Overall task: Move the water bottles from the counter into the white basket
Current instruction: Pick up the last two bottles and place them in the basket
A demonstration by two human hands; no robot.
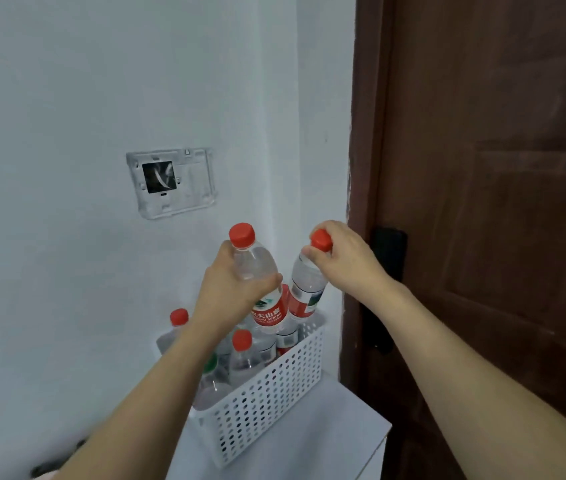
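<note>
Over the far end of the white basket (274, 386) you've got two bottles in the air: left hand (229, 292) wrapped round the shoulder of one bottle (260, 282), right hand (340, 258) pinching the second bottle (305, 289) by its red cap. Basket sits on the worktop (326, 441) against the wall and already holds several upright bottles, so free slots look tight. Risks as I see them: the cap-only pinch lets the right bottle swing and knock the left one or slip; either base could land on a standing cap (242, 339) and tip sideways; a hard drop could shove the basket toward the worktop edge.
</note>
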